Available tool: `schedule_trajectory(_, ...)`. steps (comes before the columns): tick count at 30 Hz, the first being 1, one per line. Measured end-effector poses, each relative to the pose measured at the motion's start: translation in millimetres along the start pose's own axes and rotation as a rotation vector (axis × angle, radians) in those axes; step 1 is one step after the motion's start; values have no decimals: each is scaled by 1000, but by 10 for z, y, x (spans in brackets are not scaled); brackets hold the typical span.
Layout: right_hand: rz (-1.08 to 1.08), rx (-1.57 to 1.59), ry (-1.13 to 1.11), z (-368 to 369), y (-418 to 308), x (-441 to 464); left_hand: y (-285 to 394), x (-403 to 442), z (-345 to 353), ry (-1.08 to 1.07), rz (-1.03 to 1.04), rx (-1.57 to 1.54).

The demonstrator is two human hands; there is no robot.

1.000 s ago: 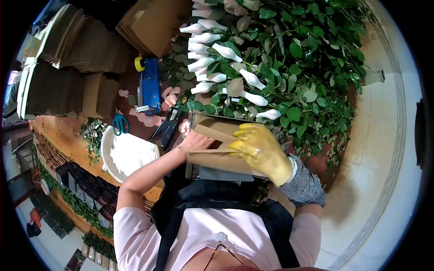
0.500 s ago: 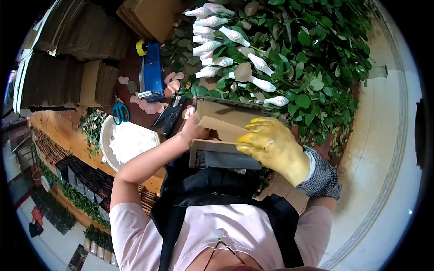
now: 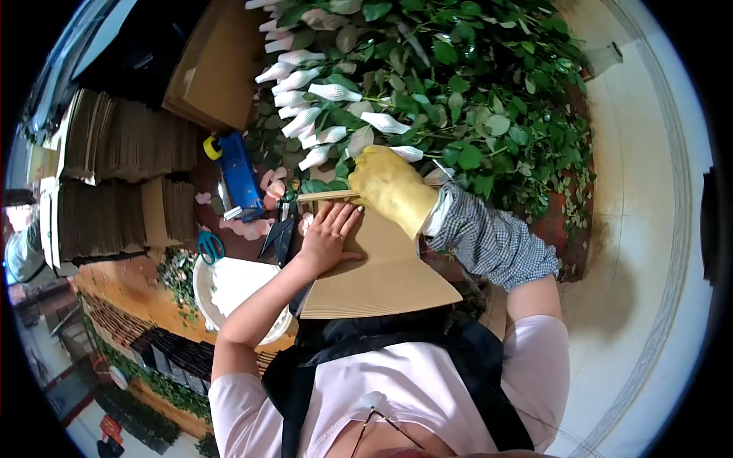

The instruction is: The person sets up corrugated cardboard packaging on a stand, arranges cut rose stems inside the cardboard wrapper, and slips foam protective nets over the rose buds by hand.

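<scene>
- The cardboard sheet (image 3: 378,267) is lying in front of the person's torso, its near edge reaching to the dark apron (image 3: 382,343).
- The left hand (image 3: 330,238), bare, is resting palm down on the sheet, fingers extended close together and thumb standing apart.
- The right hand (image 3: 391,187), in a yellow glove, is curling at the sheet's far edge; whether it is pinching the board cannot be told, the fingertips being hidden.
- Leafy stems (image 3: 481,91) with white net sleeves (image 3: 334,92) are lying beyond both hands.
- A black stapler (image 3: 279,230) is lying on the bench (image 3: 243,246) just left of the sheet, near pink petals (image 3: 252,227).
- A blue tape dispenser (image 3: 243,175) is standing farther off; teal scissors (image 3: 209,247) are lying beside a white tub (image 3: 200,288).
</scene>
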State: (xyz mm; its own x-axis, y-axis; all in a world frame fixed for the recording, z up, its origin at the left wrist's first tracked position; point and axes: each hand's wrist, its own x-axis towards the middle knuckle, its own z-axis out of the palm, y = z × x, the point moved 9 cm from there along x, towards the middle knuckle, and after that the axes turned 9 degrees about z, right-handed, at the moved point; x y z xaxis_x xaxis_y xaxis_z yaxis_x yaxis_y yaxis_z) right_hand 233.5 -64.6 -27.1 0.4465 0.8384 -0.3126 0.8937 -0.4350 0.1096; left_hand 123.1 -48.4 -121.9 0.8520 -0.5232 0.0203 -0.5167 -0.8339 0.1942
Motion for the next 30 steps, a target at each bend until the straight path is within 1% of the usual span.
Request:
schedule_trajectory(1,4,45,-14,-1,2,-41,26,27,6,-3,17,6)
schedule_trajectory(3,-125,252,556,-549,24,-409,10,-7,4,-31,-17,33)
schedule_trajectory(4,-213,288,583,-645,-71,-526,-14,-6,136,-201,-21,3)
schedule_trajectory(5,-272,419,668,-766,-152,-725,-45,-37,296,-203,-4,11)
schedule_trajectory(6,-323,589,598,-817,-207,-888,-72,-89,477,-100,44,227)
schedule_trajectory(7,-371,759,524,-834,-248,-1055,76,35,122,9,92,440)
schedule_trajectory(8,-354,981,86,-498,-322,-1128,46,83,-119,5,9,-57)
schedule_trajectory(9,-326,1175,-359,-128,-448,-1320,46,51,-45,34,33,5)
schedule_trajectory(10,-349,1068,-421,291,-617,-1371,48,18,25,65,55,68)
schedule_trajectory(11,-281,952,-279,478,-693,-1361,78,47,-109,37,31,-3)
schedule_trajectory(12,-206,602,-83,379,-706,-1387,93,54,-135,50,53,37)
schedule_trajectory(13,-41,345,-69,422,-809,-1364,89,80,-144,54,55,50)
schedule_trajectory(15,-3,475,-145,371,-774,-1375,112,60,-111,22,70,104)
schedule_trajectory(16,-65,744,-90,178,-675,-1441,117,73,-87,36,111,237)
schedule_trajectory(17,-132,1012,-32,28,-537,-1532,95,57,-46,42,125,246)
schedule_trajectory(18,-308,1377,122,73,-420,-1551,85,48,-51,49,108,160)
schedule_trajectory(19,-228,1651,315,38,-49,-1619,74,36,-54,58,86,71)
schedule_trajectory(20,-140,1913,515,71,337,-1725,78,35,-58,43,75,64)
schedule_trajectory(21,206,1784,589,87,630,-1912,88,52,-81,55,68,61)
schedule_trajectory(22,541,1658,597,119,895,-2141,112,50,-115,78,78,42)
schedule_trajectory(23,523,1723,762,-30,1048,-2376,118,41,-148,106,87,25)
schedule_trajectory(24,484,1771,925,-193,1237,-2558,99,26,-96,102,90,92)
schedule_trajectory(25,432,1824,1068,-314,1368,-2642,80,50,-106,127,52,88)
schedule_trajectory(27,-339,1928,550,-499,851,-2152,78,11,-101,138,82,51)
schedule_trajectory(29,-324,1655,-43,-616,123,-1772,62,-21,-60,137,57,35)
schedule_trajectory(30,-304,1461,-152,-552,-48,-1545,58,-30,-81,142,56,-8)
